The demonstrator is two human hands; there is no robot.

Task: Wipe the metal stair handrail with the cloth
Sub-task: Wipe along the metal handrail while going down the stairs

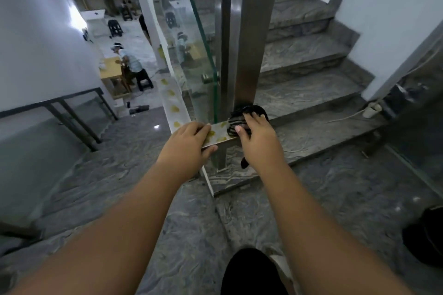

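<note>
My knee [249, 270] in black sits lowest in view, above the grey marble floor [167, 223], with both my forearms reaching out over it. My left hand [187, 143] grips the near end of the rail [219, 133], fingers [203, 128] curled over the top edge and thumb under it, clamped on the metal to steady me. My right hand [257, 134] lies flat on the cloth [242, 118], fingers spread and pressing it onto the rail's corner where the flat run meets the tall steel post [249, 43].

The cloth is dark, striped and soft; it bunches under my palm and a tail hangs off the rail's edge, so I judge it best held wadded under a flat hand, not pinched. The rail is rigid, smooth and likely slick, and it will take firm pressure. Yellowish smears [175, 109] dot its top, running away along the glass panel [199, 55] towards the far end, so most of the wiping looks undone.
</note>
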